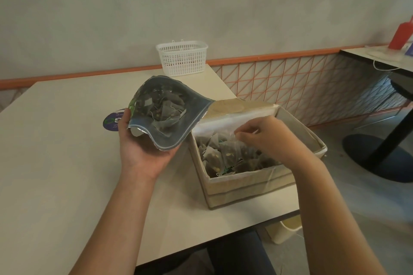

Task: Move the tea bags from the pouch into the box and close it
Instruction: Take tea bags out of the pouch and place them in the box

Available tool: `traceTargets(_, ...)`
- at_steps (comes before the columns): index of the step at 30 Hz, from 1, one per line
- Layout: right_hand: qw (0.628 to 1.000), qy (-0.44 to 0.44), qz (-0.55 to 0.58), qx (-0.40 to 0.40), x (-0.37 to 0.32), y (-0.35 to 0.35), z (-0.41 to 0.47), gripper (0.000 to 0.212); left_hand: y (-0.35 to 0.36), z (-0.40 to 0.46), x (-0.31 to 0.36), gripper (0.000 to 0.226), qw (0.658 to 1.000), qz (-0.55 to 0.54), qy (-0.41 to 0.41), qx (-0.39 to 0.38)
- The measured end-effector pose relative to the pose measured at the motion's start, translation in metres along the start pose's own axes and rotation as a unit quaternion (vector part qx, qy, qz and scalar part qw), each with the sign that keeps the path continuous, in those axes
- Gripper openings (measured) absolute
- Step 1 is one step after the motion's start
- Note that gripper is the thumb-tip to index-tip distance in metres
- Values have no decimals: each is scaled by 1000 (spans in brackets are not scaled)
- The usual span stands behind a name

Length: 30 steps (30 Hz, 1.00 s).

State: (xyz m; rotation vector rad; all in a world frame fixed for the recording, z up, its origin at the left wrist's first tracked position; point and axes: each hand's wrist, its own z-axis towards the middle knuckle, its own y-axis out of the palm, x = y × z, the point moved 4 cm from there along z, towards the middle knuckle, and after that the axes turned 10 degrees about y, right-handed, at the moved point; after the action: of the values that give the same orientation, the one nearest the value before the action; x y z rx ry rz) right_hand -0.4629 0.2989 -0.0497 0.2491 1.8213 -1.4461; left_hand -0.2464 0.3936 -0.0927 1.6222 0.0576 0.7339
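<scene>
A pale table (67, 140) fills the frame's lower left. At centre, the left hand (143, 152) grips the open pouch (165, 114), still holding tea bags. The right hand (266, 136), fingers pinched, apparently on a bag's string, hovers over the half-filled box (245, 187). Transfer seems midway; next, release and reach back into the pouch.

Open pouch (165, 114) tilted beside open box (245, 187) of tea bags (225, 156).

Dim, flat light, soft shadows, wide-angle bending at edges, slight overall blur.
</scene>
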Motion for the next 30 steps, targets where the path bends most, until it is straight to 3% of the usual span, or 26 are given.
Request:
traceTargets(3,1000,3,-22,-13,-4,4,-2,17,0,-1,0,51,1000,5,-2,-2)
traceTargets(7,990,-61,45,117,-37,-4,-14,7,0,-3,3,51,1000,10,-2,-7)
traceTargets(9,980,-126,80,133,-65,0,-23,7,1,-3,3,51,1000,10,-4,-7)
traceTargets(15,971,-234,-55,13,-130,54,-16,18,4,-9,6,51,999,29,12,23)
traceTargets(22,945,-192,-264,-36,-149,89,28,35,6,-11,8,48,999,11,24,26)
traceTargets(27,940,-168,-286,-76,-147,89,32,18,8,-10,8,47,1000,11,18,23)
traceTargets(30,941,-170,-282,-73,-144,89,32,24,8,-12,8,46,999,8,20,34)
